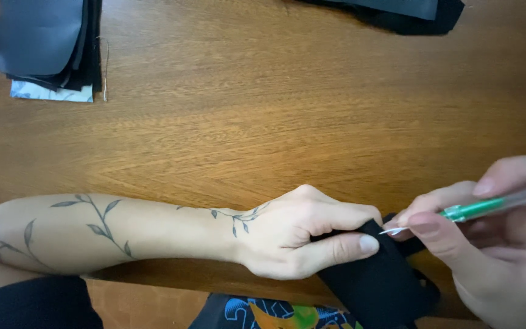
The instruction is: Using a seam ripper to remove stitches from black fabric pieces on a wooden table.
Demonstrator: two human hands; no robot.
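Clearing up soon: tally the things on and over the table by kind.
Stacks of dark fabric: 2
Black fabric piece held in the left hand: 1
Green pen in the right hand: 1
Total: 4

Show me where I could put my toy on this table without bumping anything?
The big bare patch is the middle of the wooden table, between the dark fabric stack at top left, the black cloth pile at top right, and the forearm below. It is crowded at the near edge, where the left hand and right hand with a green pen work black fabric.
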